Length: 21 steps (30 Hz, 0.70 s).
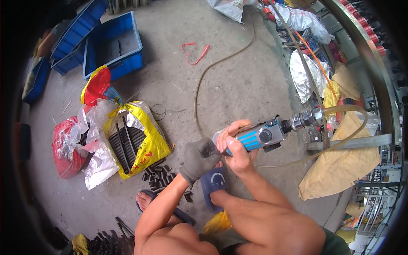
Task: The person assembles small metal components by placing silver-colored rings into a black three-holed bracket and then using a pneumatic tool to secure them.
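Note:
My right hand (239,154), bare, is wrapped round a blue and silver air tool (267,135) held across in front of me. A metal hose coupling (302,120) sits at the tool's right end, with a yellowish air hose (361,111) looping away from it. My left hand (199,159) wears a grey work glove and is closed at the tool's left end, against the right fingers. Whatever lies inside the gloved fist is hidden. On the floor below it, several short black tubes (160,177) lie in a loose heap.
An open yellow bag (158,146) with long black ribbed pieces stands at left, beside a red bag (66,148). Blue crates (137,55) stand at far left. A metal frame (361,142) and a brown sack (340,170) are at right. The hose crosses the floor.

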Each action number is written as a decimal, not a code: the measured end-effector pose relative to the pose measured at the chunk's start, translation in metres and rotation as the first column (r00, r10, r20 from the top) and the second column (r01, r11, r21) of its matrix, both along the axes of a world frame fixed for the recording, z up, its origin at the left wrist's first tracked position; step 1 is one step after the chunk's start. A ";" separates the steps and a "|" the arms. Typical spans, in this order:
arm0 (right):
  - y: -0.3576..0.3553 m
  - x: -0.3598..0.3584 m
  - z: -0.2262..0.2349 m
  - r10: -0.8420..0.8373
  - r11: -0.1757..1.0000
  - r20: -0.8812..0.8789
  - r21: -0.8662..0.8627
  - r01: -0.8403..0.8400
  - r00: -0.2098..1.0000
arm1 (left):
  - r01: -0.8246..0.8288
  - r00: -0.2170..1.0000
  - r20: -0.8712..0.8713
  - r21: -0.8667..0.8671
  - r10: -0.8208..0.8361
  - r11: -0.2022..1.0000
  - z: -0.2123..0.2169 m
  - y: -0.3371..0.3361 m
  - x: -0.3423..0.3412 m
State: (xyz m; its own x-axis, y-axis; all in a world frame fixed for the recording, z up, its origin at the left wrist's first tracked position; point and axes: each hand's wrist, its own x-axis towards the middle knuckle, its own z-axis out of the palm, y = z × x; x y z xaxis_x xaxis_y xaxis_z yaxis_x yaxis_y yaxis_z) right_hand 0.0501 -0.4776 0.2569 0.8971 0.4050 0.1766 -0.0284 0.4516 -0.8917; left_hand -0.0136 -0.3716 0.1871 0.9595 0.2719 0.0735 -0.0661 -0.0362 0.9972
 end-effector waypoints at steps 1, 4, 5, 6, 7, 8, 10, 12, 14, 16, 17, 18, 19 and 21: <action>-0.001 0.000 -0.002 -0.009 1.000 -0.017 -0.004 0.009 1.000 | 0.004 1.000 -0.016 0.041 -0.004 0.999 -0.003 0.000 0.000; 0.000 0.003 -0.003 -0.039 0.995 0.075 -0.093 0.046 0.996 | 0.003 1.000 -0.029 0.017 -0.002 1.000 -0.007 0.002 -0.001; 0.000 0.004 -0.002 -0.040 0.990 0.115 -0.128 0.055 0.993 | -0.019 1.000 0.005 0.110 0.018 0.994 -0.014 0.002 -0.001; 0.001 0.005 0.002 -0.041 0.985 0.154 -0.162 0.066 0.987 | -0.039 0.999 0.040 0.199 0.032 0.979 -0.019 0.002 -0.001; 0.002 0.000 0.011 -0.048 0.991 0.110 -0.119 0.061 0.993 | -0.052 0.999 0.022 0.173 0.049 0.984 -0.023 0.002 0.000; 0.003 -0.003 0.016 -0.020 0.998 0.101 -0.060 0.026 0.995 | -0.021 0.998 -0.063 0.109 0.028 0.994 -0.025 0.006 -0.001; 0.003 -0.005 0.024 0.042 0.997 0.144 -0.065 -0.033 0.989 | -0.017 1.000 0.014 0.094 0.016 0.995 -0.035 0.003 0.006; 0.010 -0.010 0.030 0.080 0.980 0.207 -0.196 -0.038 0.975 | 0.049 0.996 0.069 0.046 -0.052 0.998 -0.060 -0.004 0.007; 0.008 -0.011 0.027 0.106 0.978 0.217 -0.200 -0.062 0.970 | 0.084 0.992 0.097 0.004 -0.084 0.996 -0.074 -0.016 0.016; 0.001 -0.011 0.024 0.109 0.982 0.223 -0.178 -0.070 0.969 | 0.162 0.975 0.175 -0.152 -0.134 0.975 -0.057 -0.026 0.023; -0.006 -0.010 0.034 0.135 0.961 0.218 -0.268 -0.074 0.967 | 0.249 0.950 0.264 -0.311 -0.168 0.917 -0.047 -0.038 0.029; 0.013 -0.016 0.013 0.158 0.965 0.247 -0.243 -0.096 0.956 | 0.191 0.973 0.192 -0.360 -0.128 0.913 -0.033 -0.015 0.012; 0.031 -0.028 -0.010 0.167 0.975 0.223 -0.181 -0.128 0.960 | 0.119 0.990 0.121 -0.403 -0.076 0.908 -0.016 0.005 -0.005; -0.001 -0.018 0.004 0.145 0.958 0.205 -0.275 -0.086 0.968 | 0.020 0.996 -0.071 -0.494 -0.063 0.869 0.016 -0.039 0.024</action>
